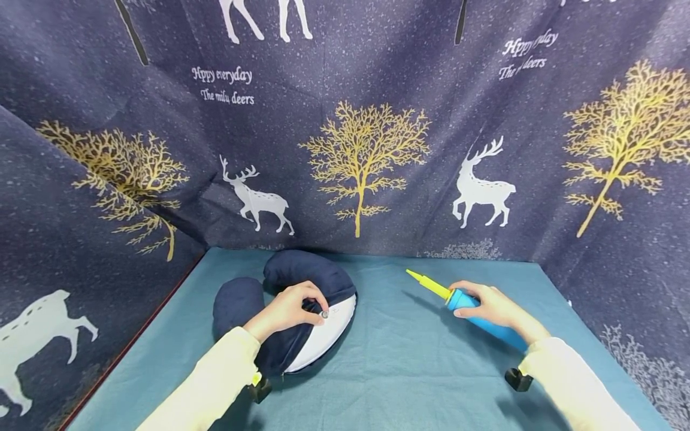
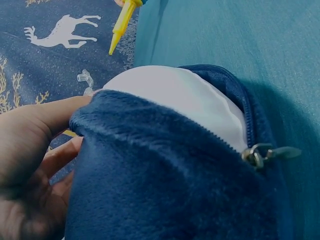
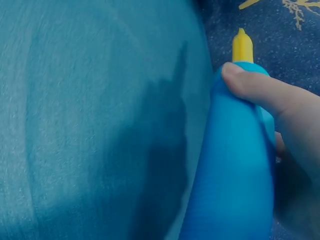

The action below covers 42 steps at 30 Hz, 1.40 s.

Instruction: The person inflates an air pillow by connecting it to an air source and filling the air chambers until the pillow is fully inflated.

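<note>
A U-shaped navy neck pillow (image 1: 309, 272) lies at the left of the table, its zipped cover parted over a white inflatable liner (image 1: 331, 329). My left hand (image 1: 288, 308) pinches the liner's small clear valve (image 1: 324, 313) between thumb and fingers. In the left wrist view the clear valve plug (image 2: 86, 78) sticks out past the fingers, which also touch the cover's edge. Over the right side of the table, my right hand (image 1: 493, 306) grips a blue hand pump (image 1: 498, 331) near its front end. The pump's yellow nozzle (image 1: 431, 285) points up and left, apart from the pillow.
A metal zipper pull (image 2: 285, 152) hangs at one end of the cover's opening. Teal cloth (image 1: 399, 359) covers the table. A dark curtain (image 1: 345, 72) printed with deer and trees stands behind and at both sides.
</note>
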Motion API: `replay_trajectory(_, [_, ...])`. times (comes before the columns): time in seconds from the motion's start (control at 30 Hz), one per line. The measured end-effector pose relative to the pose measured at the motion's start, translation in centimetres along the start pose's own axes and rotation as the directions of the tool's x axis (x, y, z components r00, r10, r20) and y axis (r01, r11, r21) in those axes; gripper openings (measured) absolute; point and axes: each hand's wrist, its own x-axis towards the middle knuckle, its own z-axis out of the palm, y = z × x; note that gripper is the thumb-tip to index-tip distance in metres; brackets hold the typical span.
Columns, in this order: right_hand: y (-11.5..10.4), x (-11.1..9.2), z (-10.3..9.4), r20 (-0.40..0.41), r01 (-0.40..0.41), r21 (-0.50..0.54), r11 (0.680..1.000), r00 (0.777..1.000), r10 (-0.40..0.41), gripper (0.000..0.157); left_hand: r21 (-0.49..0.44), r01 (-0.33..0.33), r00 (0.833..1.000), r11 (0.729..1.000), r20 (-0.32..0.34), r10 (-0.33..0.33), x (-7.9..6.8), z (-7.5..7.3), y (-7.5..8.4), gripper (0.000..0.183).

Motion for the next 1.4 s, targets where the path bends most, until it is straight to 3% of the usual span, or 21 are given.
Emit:
replay_trajectory(0.37, [1.5, 0.0, 1.3, -0.037, -0.103, -0.028, 0.994, 0.994, 0.102, 0.061, -0.004, -0.001, 1.0, 1.0, -0.002, 0.001, 0.2, 0.0, 0.1, 0.015])
replay_trajectory(0.67, [2.3, -0.2, 2.5, -0.029, -0.099, -0.032, 0.995, 0.995, 0.099, 0.063, -0.002, 0.003, 1.0, 1.0, -0.004, -0.003, 0.2, 0.2, 0.0, 0.016])
replay_trajectory(0.97, [1.8, -0.4, 3.0, -0.004, -0.15, -0.048, 0.987, 0.989, 0.15, 0.081, -0.011, 0.017, 1.0, 1.0, -0.004, -0.017, -0.1, 0.2, 0.0, 0.015])
replay_trajectory(1.4, [1.4, -0.4, 3.0, 0.015, -0.184, -0.074, 0.98, 0.983, 0.185, 0.091, -0.007, 0.027, 1.0, 1.0, -0.009, -0.028, 0.0, 0.2, -0.1, 0.016])
